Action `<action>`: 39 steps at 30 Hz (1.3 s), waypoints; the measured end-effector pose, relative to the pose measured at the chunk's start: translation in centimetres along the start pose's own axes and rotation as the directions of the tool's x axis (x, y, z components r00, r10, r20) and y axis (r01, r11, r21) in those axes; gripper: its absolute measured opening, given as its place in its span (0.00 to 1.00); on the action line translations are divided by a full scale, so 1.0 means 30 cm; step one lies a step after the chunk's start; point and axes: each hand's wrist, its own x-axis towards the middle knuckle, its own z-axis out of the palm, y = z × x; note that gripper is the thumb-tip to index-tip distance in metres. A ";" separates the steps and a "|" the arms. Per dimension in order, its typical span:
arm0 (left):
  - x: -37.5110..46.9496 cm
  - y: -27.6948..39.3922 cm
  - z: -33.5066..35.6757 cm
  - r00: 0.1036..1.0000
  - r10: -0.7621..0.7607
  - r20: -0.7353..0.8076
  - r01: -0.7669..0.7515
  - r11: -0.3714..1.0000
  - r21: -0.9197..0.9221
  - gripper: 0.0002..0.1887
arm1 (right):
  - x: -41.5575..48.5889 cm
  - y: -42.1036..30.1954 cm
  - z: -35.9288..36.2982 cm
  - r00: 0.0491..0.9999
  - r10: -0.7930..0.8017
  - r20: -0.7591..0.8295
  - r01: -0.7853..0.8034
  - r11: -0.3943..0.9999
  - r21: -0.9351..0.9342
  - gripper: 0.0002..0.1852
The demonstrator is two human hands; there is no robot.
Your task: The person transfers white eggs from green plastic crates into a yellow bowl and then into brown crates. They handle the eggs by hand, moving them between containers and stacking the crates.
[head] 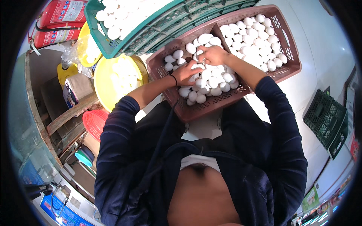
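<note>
A brown plastic crate (195, 114), split by a divider (222, 38), stands in front of me with white eggs in both compartments. My left hand (186, 74) rests among the eggs (213, 82) of the left compartment, its fingers spread over several of them. Just right of it and farther off, my right hand (212, 55) reaches down into the same compartment, fingers bent against eggs near the middle. Whether either hand grips an egg is hidden by the fingers and the pile. More eggs (251, 42) fill the right compartment.
Stacked green crates (158, 31) bearing eggs adjoin the brown crate's far side. A yellow basin (106, 82) with pale contents stands left, near a red basket (94, 124) and fire extinguishers (62, 17). Dark green crates (325, 121) lie on the floor at right.
</note>
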 end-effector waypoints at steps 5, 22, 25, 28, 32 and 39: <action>-0.020 0.022 0.033 0.996 -0.041 -0.081 0.043 0.999 0.022 0.37 | 0.007 -0.031 0.037 0.991 0.103 0.083 -0.101 0.994 -0.028 0.12; -0.034 0.205 0.078 0.903 -0.424 -0.070 0.429 0.898 0.096 0.32 | 0.011 -0.150 -0.043 0.862 0.373 0.344 -0.190 0.865 -0.464 0.30; -0.019 0.221 0.059 0.886 -0.465 -0.007 0.461 0.876 0.141 0.31 | -0.005 -0.159 -0.056 0.883 0.339 0.325 -0.178 0.881 -0.438 0.30; 0.003 0.217 0.047 0.883 -0.464 0.065 0.439 0.868 0.230 0.31 | -0.010 -0.147 -0.073 0.887 0.311 0.341 -0.167 0.905 -0.391 0.33; 0.001 0.157 0.022 0.915 -0.388 0.111 0.375 0.919 0.124 0.30 | -0.057 -0.086 -0.106 0.930 0.232 0.285 -0.220 0.973 -0.075 0.33; -0.070 0.208 -0.189 0.895 -0.184 0.406 0.378 0.796 -0.473 0.23 | -0.165 -0.122 -0.431 0.980 0.151 0.128 -0.197 0.691 0.695 0.24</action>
